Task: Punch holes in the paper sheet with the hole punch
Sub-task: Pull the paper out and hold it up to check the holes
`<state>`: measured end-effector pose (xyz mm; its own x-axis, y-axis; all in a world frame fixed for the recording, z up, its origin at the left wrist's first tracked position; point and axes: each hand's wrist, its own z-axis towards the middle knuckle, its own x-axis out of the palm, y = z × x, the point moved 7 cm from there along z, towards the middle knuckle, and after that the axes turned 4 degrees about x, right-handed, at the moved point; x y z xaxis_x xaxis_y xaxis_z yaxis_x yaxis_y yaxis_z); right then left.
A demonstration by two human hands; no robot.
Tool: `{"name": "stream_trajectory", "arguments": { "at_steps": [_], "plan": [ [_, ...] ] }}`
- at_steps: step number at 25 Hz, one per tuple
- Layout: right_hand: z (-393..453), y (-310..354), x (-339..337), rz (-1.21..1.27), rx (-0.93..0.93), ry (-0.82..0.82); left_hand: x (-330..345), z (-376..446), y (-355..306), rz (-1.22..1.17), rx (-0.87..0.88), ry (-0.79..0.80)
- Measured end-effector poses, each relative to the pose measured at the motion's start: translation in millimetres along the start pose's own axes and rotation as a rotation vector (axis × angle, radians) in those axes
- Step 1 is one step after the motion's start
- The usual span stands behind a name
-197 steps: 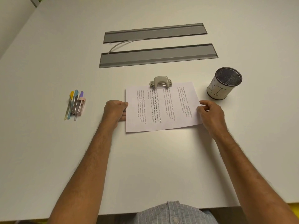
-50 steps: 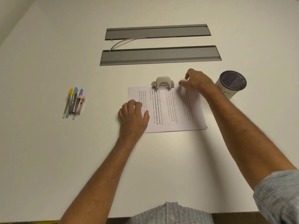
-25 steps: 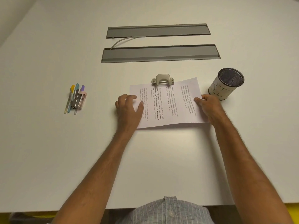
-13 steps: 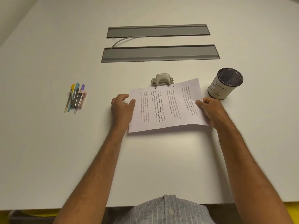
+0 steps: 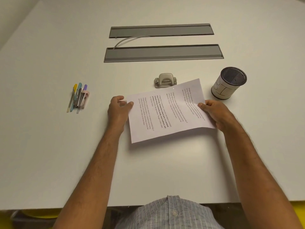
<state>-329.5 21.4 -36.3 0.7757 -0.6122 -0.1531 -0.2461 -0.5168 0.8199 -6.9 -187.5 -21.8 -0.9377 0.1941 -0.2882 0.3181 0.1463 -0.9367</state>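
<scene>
Under the paper sheet [image 5: 166, 111], fingers of both gripping hands, left hand [image 5: 118, 111], right hand [image 5: 214, 113], hidden, far-right mesh cup [image 5: 228, 84] interior too dark to read.

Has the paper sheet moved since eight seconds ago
Yes. The paper sheet has come out of the hole punch, toward the person, lifted and tilted in both hands; two holes show along its far edge.

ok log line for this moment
paper sheet: two holes, lifted off table | left hand: pinches left edge | right hand: grips right edge | hole punch: untouched
</scene>
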Motion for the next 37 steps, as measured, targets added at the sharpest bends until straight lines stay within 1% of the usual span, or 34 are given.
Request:
{"name": "stream_trajectory", "arguments": {
  "at_steps": [4, 7, 9, 12, 14, 17, 20, 23, 27, 32, 35, 37],
  "plan": [
    [3.3, 3.3, 8.5, -0.051, 0.029, 0.115, -13.1, 1.7, 16.6, -0.154, -0.163, 0.013],
    [7.6, 10.9, 16.9, -0.129, 0.030, 0.191, -23.8, -0.3, 17.6, -0.149, -0.188, 0.078],
    [12.5, 18.7, 21.0, -0.192, 0.019, 0.210, -27.5, 0.1, 13.3, -0.061, -0.186, 0.183],
    [22.5, 30.5, 29.9, -0.296, 0.005, 0.264, -25.3, 0.3, 8.2, 0.143, -0.183, 0.408],
    [25.1, 38.1, 38.6, -0.332, 0.010, 0.332, -19.0, -0.8, 6.0, 0.192, -0.181, 0.517],
    [30.5, 50.0, 51.7, -0.423, -0.002, 0.414, -3.4, -4.5, 2.4, 0.179, -0.201, 0.625],
    [38.7, 62.2, 63.3, -0.535, -0.028, 0.434, 17.3, -4.6, 1.7, 0.064, -0.230, 0.683],
    [38.3, 72.7, 77.7, -0.545, -0.005, 0.491, 34.8, -8.4, -2.1, 0.001, -0.245, 0.760],
    [44.5, 79.5, 91.5, -0.613, -0.002, 0.529, 45.0, -7.8, -1.3, -0.022, -0.260, 0.755],
    [50.5, 81.7, 92.5, -0.676, 0.010, 0.511, 45.5, -4.2, 5.7, -0.087, -0.276, 0.703],
    [55.8, 83.2, 80.5, -0.636, 0.040, 0.502, 43.2, -2.2, 8.4, -0.137, -0.297, 0.668],
    [57.7, 84.0, 67.9, -0.543, 0.048, 0.462, 42.4, -1.2, 9.0, -0.171, -0.306, 0.639]
  ]
}}
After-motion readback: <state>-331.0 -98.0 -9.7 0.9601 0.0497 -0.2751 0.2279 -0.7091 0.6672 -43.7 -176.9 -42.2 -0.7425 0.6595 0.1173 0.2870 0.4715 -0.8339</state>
